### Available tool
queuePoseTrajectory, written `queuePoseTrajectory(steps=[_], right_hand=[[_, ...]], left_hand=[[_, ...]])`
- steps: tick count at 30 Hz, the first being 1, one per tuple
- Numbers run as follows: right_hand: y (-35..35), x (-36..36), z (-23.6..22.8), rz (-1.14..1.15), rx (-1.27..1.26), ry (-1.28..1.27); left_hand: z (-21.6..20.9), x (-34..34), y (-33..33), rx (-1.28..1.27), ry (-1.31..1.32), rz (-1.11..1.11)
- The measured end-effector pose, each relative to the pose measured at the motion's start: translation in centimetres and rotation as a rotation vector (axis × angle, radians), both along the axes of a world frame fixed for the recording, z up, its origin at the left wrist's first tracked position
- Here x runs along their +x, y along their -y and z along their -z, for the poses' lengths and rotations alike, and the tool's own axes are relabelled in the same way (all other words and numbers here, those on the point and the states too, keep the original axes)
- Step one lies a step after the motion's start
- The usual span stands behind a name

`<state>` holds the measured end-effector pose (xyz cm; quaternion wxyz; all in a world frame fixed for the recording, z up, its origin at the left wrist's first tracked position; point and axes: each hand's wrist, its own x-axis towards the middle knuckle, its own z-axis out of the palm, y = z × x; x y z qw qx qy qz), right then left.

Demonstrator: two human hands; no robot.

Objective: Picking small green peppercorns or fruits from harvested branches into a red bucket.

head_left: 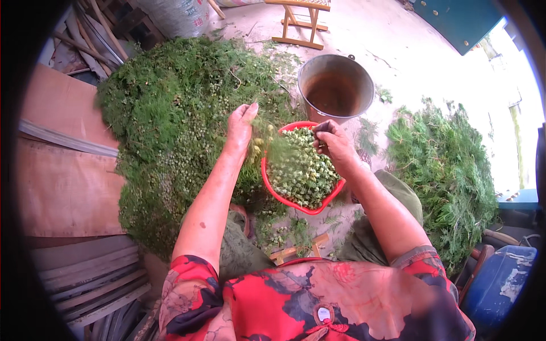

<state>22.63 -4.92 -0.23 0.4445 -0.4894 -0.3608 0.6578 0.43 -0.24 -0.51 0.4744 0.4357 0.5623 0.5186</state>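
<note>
A red basin (310, 211) between my knees is heaped with small pale-green seed cones (304, 176). At the basin's upper left, my left hand (241, 126) is closed on a feathery green sprig (263, 128), with some yellowish bits beside it. Over the basin's right rim, the fingers of my right hand (334, 143) are pinched together. What they hold, if anything, I cannot make out. Blurred greenery hangs between the two hands, above the cones.
A large heap of cone-bearing green branches (170, 131) spreads at the left. A metal bucket (335, 88) stands just beyond the basin. More cut branches (443, 165) lie at the right, near a blue plastic container (500, 284). A wooden stool (301, 25) stands at the back.
</note>
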Motion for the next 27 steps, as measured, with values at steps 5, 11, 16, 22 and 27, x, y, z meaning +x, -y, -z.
queuePoseTrajectory(steps=[5, 11, 16, 22, 27], right_hand=[[0.7, -1.5, -2.0, -0.209, -0.100, 0.062], [0.8, -2.7, -1.5, -0.358, 0.331, 0.626], [0.7, -1.7, -0.2, -0.388, 0.379, 0.699], [1.1, -1.5, 0.2, -0.308, 0.712, 0.896], [1.1, -3.1, -0.8, -0.325, 0.295, 0.699]], left_hand=[[0.4, 1.7, 1.3, 0.048, -0.167, 0.114], [-0.7, 3.9, 2.2, 0.038, -0.241, 0.150], [1.5, 1.2, 0.4, 0.009, -0.053, 0.005], [1.3, 1.5, 0.2, 0.097, -0.264, -0.086], [0.7, 4.2, 1.2, 0.017, -0.230, -0.003]])
